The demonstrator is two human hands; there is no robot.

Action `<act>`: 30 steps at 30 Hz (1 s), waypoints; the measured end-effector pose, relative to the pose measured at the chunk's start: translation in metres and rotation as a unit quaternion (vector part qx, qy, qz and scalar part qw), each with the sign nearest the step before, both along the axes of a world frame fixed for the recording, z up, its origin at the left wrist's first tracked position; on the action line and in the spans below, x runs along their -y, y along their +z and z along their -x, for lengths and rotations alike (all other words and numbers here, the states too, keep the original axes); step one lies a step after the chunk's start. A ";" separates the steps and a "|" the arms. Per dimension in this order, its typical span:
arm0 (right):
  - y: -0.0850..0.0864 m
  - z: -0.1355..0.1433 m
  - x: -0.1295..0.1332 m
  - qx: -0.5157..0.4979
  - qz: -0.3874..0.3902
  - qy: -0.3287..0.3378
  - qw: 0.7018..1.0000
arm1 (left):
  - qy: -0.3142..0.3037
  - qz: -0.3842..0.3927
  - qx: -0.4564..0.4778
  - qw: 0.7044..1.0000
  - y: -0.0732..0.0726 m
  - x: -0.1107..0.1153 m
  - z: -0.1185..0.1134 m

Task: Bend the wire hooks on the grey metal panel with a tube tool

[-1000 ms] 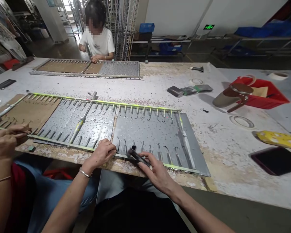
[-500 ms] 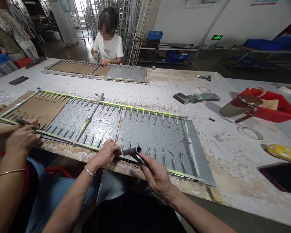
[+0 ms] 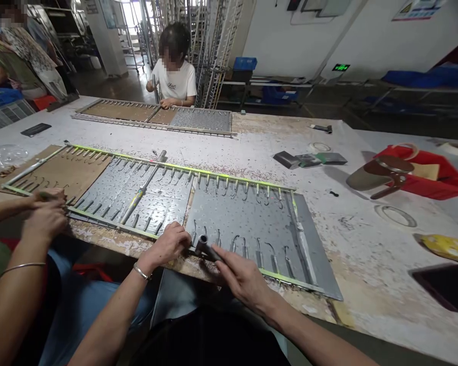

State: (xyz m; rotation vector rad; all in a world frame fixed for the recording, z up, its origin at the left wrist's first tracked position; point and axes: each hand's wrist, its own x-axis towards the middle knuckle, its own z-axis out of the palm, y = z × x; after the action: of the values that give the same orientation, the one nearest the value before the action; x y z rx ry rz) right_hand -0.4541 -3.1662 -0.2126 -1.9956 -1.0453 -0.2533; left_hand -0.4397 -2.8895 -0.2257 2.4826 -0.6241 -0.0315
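My right hand (image 3: pixel 248 279) is closed round the handle of a hammer-like metal tool (image 3: pixel 209 249) with a hollow, tube-shaped head. That head is just over the near rail of a long metal frame (image 3: pixel 293 282) with yellow-green edges. Immediately left of it, my left hand (image 3: pixel 170 244) has its fingers pinched at the same rail; what they hold is hidden. Rows of bent wire hooks (image 3: pixel 258 249) stick inward from both long rails. Beneath the frame are grey dimpled sheets (image 3: pixel 236 213) and a brown board (image 3: pixel 76 175).
A co-worker's hands (image 3: pixel 48 211) are at the frame's left end. Across the table another person (image 3: pixel 175 76) works on a second frame (image 3: pixel 202 119). To the right are a red bin (image 3: pixel 442 178), a brown-and-grey cup-like object (image 3: pixel 366 175), tape rolls (image 3: pixel 397 216) and a phone (image 3: pixel 448 284).
The tool in my right hand has dropped toward the rail and turned a little. My left hand keeps its place at the rail. The whole view has shifted slightly.
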 end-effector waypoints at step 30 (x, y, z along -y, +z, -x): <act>0.002 0.005 0.001 0.021 -0.055 -0.028 0.998 | -0.007 0.018 0.015 1.000 -0.001 -0.001 -0.001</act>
State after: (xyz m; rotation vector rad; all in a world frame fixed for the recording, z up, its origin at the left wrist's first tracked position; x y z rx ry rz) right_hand -0.4591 -3.1673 -0.2106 -1.9297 -0.9817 -0.3751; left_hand -0.4391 -2.8886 -0.2267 2.4489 -0.6483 0.0107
